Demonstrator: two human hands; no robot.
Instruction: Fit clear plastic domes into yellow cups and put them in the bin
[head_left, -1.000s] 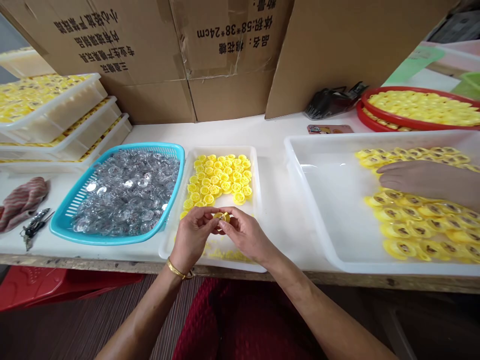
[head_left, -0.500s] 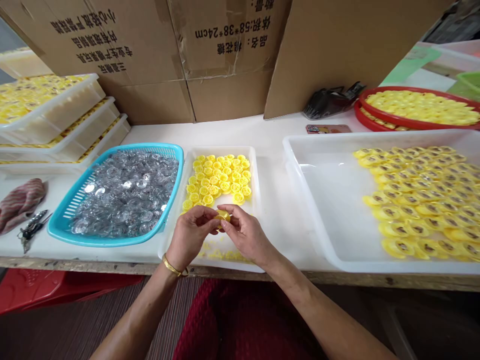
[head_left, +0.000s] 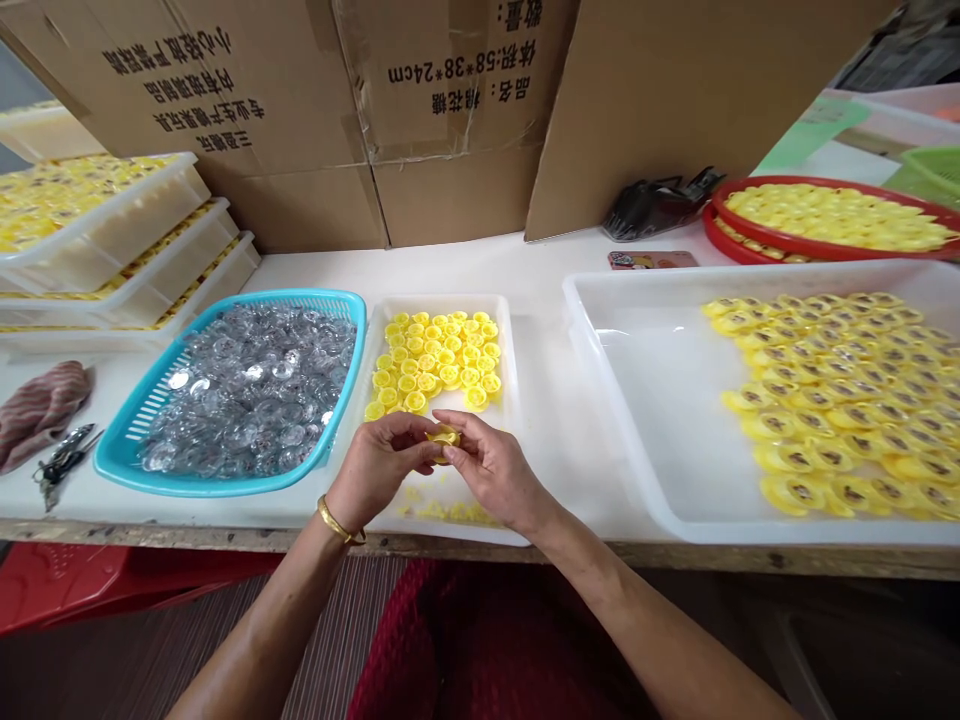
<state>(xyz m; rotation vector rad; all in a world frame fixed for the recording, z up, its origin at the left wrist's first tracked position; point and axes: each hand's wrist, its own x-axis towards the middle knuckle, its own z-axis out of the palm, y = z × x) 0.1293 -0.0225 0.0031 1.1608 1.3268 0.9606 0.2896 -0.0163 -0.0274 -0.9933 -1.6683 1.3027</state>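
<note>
Between my two hands is a small yellow plastic piece [head_left: 444,438], pinched by the fingertips and partly hidden by them. My left hand [head_left: 384,462] grips it from the left, thumb and fingers closed; a gold bangle circles that wrist. From the right, my right hand [head_left: 491,465] has thumb and forefinger closed on the same piece. Both hands hover over the near half of a white tray [head_left: 514,400]. Rows of yellow cup-shaped pieces [head_left: 439,350] stand in the tray's far half, and small yellow bits lie near its front edge.
Left of the tray, a blue basket [head_left: 358,380] holds many clear discs. To the right, a large white bin [head_left: 622,440] holds rows of yellow pieces with dark centres. Stacked trays [head_left: 165,195], keys [head_left: 64,465], a cloth [head_left: 45,405], red trays [head_left: 720,225] and cardboard [head_left: 457,195] surround these.
The yellow piece has turned between my fingertips and now shows a thinner, rimmed edge. Both hands stay in nearly the same place; the view has shifted slightly.
</note>
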